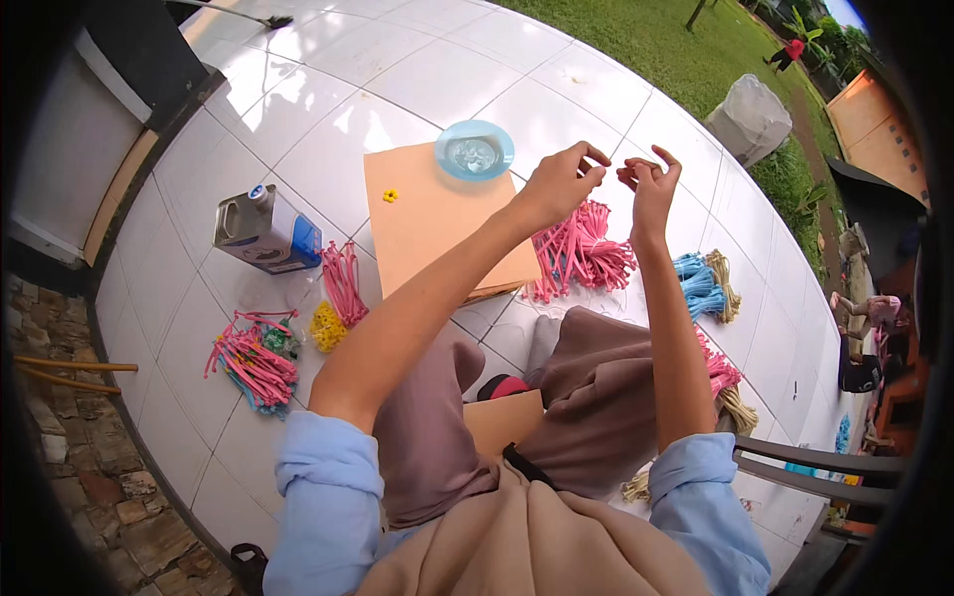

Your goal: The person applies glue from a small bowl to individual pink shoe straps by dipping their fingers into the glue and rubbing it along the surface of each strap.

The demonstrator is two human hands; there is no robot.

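Both hands are raised close together beyond my knees, above the white tiled floor. The thumb and fingers of my left hand (pixel 566 186) are pinched together, and anything between them is too fine to see. My right hand (pixel 649 189) faces it, fingertips bent toward the thumb, with its hold equally unclear. Below them lies a large bundle of pink stems with knobbed ends (pixel 588 256). A peach-coloured board (pixel 422 233) rests left of the hands, bearing a small yellow flower-shaped piece (pixel 391 196). On the board's far corner stands a light blue dish (pixel 444 159) with clear contents.
A metal can (pixel 263 233) stands left of the board, near pink stems (pixel 343 283), a yellow cluster (pixel 326 326) and a mixed pink-and-blue pile (pixel 253 366). To the right lie blue (pixel 699 286) and beige bundles (pixel 727 283). A dark chair-like frame (pixel 820 467) stands at lower right.
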